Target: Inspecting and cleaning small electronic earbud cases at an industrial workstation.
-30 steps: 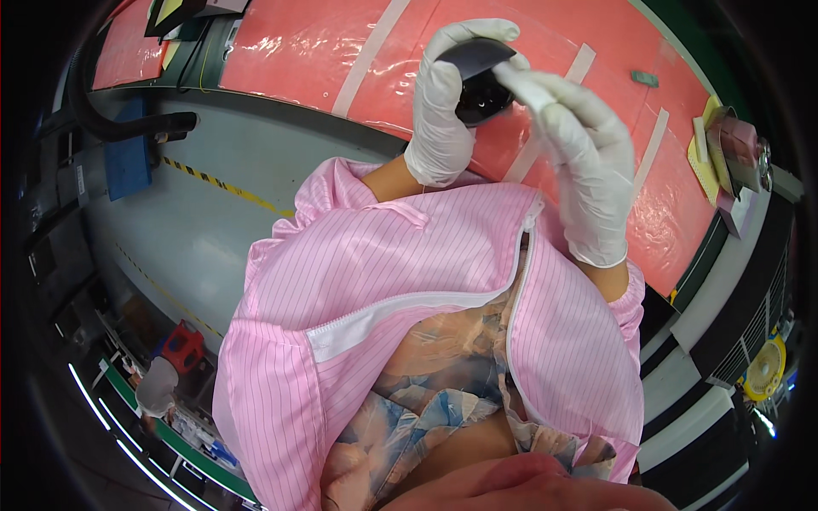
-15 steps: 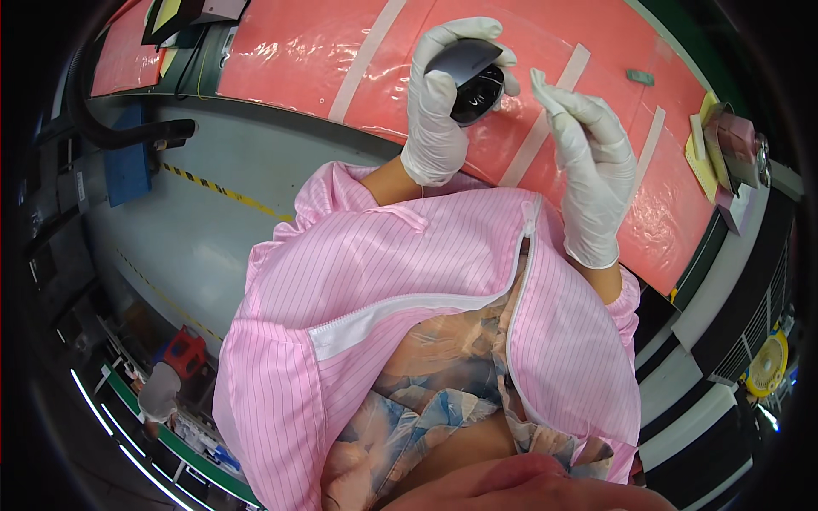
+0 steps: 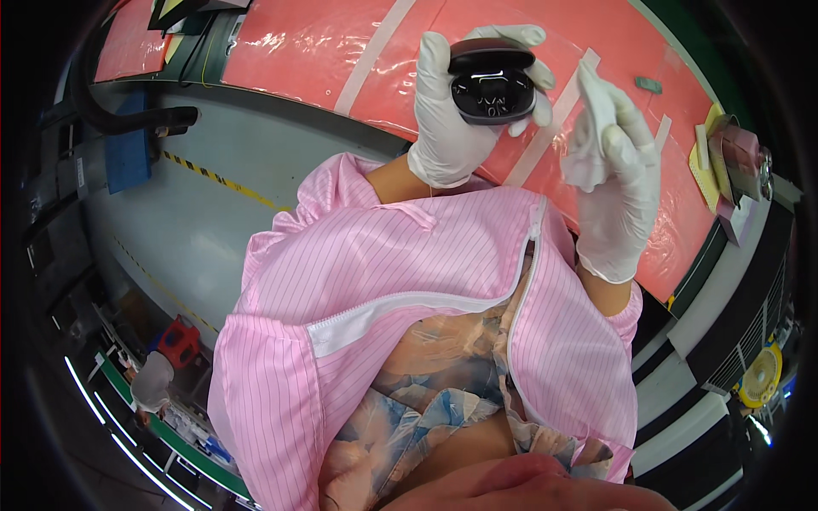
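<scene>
My gloved left hand [image 3: 447, 132] is wrapped round a glossy black earbud case [image 3: 492, 95], held up above the pink-red mat. Its dark lid is tipped open, and the shiny inside faces me. To the right, my gloved right hand [image 3: 629, 200] pinches a crumpled white cloth [image 3: 590, 153] between thumb and fingers. The cloth stands apart from the case, and its upper end sticks out past the fingertips.
Pale tape strips cross the pink-red mat [image 3: 307, 64]. A small green block [image 3: 648, 84] lies toward the far right. Yellow pads and a pinkish container [image 3: 734, 140] stand at the right edge. A black flexible hose [image 3: 145, 128] reaches in at left. Another person [image 3: 153, 383] is at lower left.
The case has turned so that its inside faces me more, and its lid stands wider. My right hand has moved right and slightly nearer, and more of the cloth shows.
</scene>
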`<control>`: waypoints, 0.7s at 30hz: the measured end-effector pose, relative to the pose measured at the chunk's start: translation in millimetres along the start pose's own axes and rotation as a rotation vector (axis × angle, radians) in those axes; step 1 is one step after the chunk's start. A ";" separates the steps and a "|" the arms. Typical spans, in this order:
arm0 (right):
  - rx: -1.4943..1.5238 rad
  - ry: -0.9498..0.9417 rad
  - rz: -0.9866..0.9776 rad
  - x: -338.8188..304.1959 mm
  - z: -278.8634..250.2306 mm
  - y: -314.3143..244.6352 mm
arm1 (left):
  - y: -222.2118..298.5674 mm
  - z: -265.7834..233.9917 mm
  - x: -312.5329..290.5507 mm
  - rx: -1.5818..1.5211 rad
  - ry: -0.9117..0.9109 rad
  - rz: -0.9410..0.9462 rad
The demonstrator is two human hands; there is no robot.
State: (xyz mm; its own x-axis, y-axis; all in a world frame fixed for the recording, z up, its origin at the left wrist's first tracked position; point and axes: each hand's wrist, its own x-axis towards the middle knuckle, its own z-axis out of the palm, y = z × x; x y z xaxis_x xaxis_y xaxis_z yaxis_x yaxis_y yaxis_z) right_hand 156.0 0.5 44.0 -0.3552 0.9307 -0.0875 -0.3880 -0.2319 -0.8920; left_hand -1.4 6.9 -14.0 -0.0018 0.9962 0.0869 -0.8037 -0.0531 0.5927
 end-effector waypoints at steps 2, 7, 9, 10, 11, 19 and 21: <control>-0.052 0.080 -0.119 -3.5 -6.7 1.4 | 1.1 -1.4 0.7 -0.080 -0.022 -0.054; -0.584 0.199 -0.503 0.1 -10.6 21.3 | 8.2 5.2 -3.5 -0.106 -0.023 -0.127; -0.846 0.110 -0.553 3.6 -0.2 7.0 | 4.9 3.2 -3.9 -0.005 -0.037 -0.101; -1.105 0.005 -0.595 5.3 7.6 3.2 | 4.9 3.9 -4.6 0.097 -0.044 -0.065; -1.104 0.005 -0.596 6.1 14.8 6.9 | 4.6 10.6 -8.6 0.219 0.046 -0.031; -1.542 -0.090 -0.616 2.6 9.5 -6.4 | 6.6 3.1 -13.4 0.448 -0.031 0.099; -1.224 0.013 -0.559 1.5 0.1 -3.6 | 12.1 2.6 -12.0 0.408 -0.046 0.047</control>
State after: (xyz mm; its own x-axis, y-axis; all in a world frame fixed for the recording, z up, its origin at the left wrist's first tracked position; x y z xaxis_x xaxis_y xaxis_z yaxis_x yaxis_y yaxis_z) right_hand 156.8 2.7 47.1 -0.3891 0.8209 0.4179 0.5285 0.5705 -0.6286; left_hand -9.5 -5.9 -5.7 0.0006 0.9884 0.1517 -0.5013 -0.1309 0.8553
